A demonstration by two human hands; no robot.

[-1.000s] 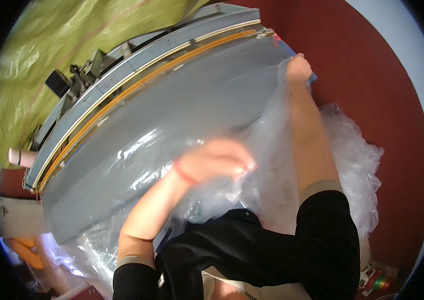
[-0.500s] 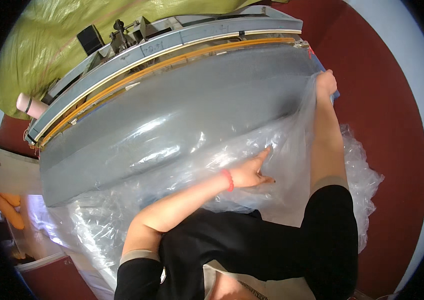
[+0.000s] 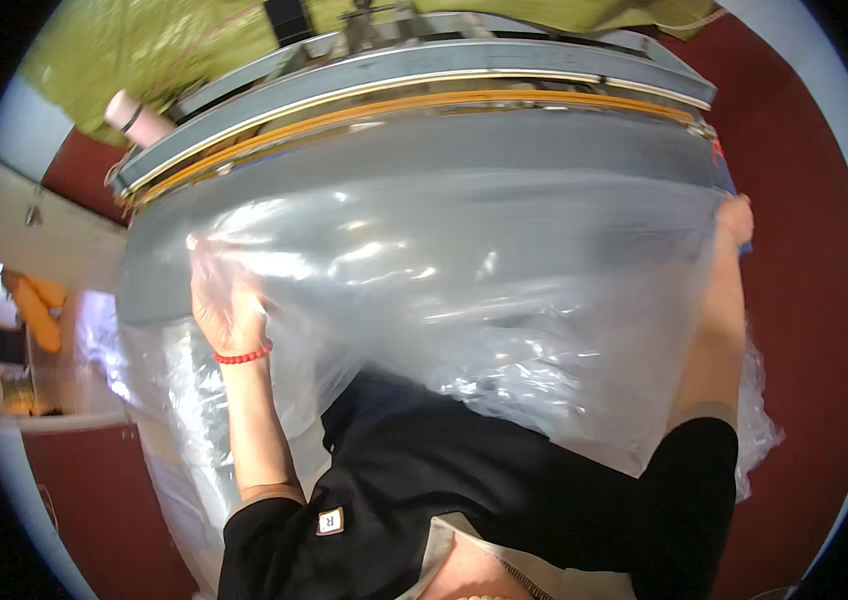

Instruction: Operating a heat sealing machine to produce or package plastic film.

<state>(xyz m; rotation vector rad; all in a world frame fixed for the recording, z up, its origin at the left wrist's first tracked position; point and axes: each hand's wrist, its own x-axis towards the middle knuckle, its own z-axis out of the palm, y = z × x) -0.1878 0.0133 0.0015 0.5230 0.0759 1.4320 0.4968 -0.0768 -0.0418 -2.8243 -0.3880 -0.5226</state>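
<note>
A wide sheet of clear plastic film [image 3: 504, 340] lies across a grey worktop and hangs down toward my body in shiny creases. My left hand [image 3: 229, 305], with a red bead bracelet at its wrist, is closed on the film at the left and draws it up into a peak; part of the hand shows through the plastic. At the far right corner, my right hand [image 3: 736, 220] grips the film's edge, its fingers wrapped round it. Between both hands the film is stretched taut over the grey surface [image 3: 564, 140].
Along the worktop's back runs a metal sealing-machine-like frame [image 3: 424, 62] with an orange strip [image 3: 464, 98]. A pink roll [image 3: 139, 118] sticks out at its left end. Green sheeting [image 3: 164, 45] lies behind. Bunched film hangs at the right over the red floor [image 3: 809, 400].
My left hand has swung left from the middle, from pointing fingers to a hold on the film, lifting it. My right hand keeps its grip at the right edge. The view has shifted.
</note>
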